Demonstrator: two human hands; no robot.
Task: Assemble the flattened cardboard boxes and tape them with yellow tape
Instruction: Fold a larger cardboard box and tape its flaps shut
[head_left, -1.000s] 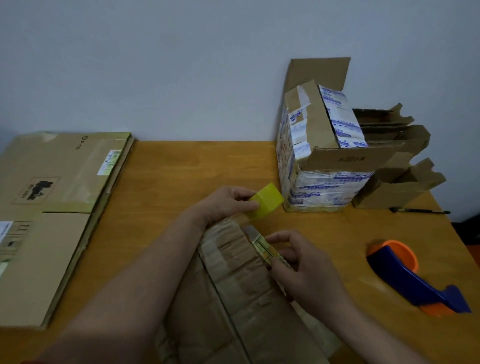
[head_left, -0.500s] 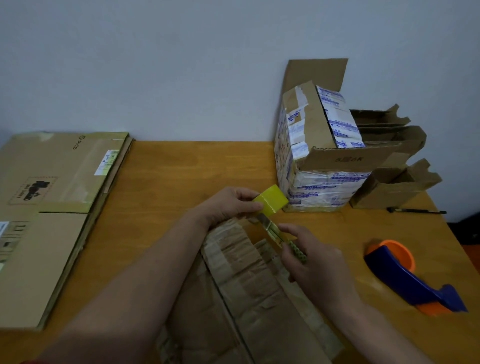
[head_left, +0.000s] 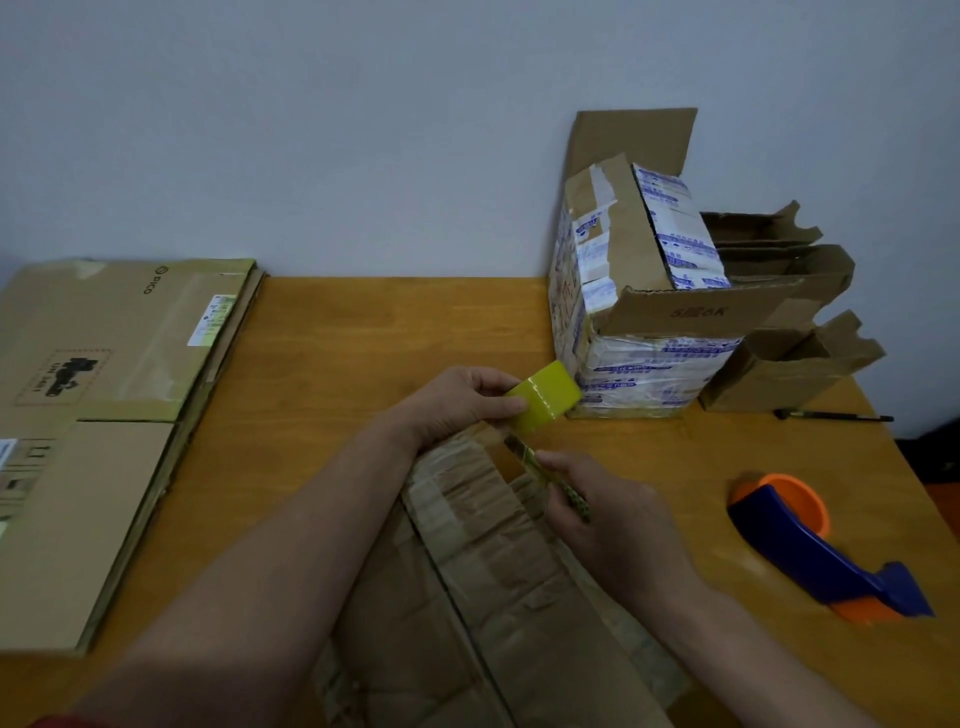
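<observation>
Presently both hands work over the flattened cardboard box (head_left: 493, 582), which lies on the near middle of the wooden table (head_left: 363, 338), with brown paper tape patches on its upper face.

Left hand (head_left: 457, 405): fingers curled round the yellow tape roll (head_left: 548, 396), thumb on its near side. The roll is held just above the far end of the flat box.

Right hand (head_left: 618, 530): thumb and forefinger pinch the tape strip (head_left: 524, 457), which runs from the roll toward the near right. Its other fingers are curled under; how they lie cannot be told.

The roll is just beside the lower near corner of the assembled box (head_left: 639, 322), far right, wrapped in white-and-blue printed tape. Whether they touch cannot be told.

Smaller open cartons (head_left: 789, 353) stand right of that box, and a pen (head_left: 831, 415) lies in front of them. A blue-and-orange tape dispenser (head_left: 800, 540) lies at right, well apart from the hands. A stack of flat cardboard sheets (head_left: 104, 415) lies at the left edge.
</observation>
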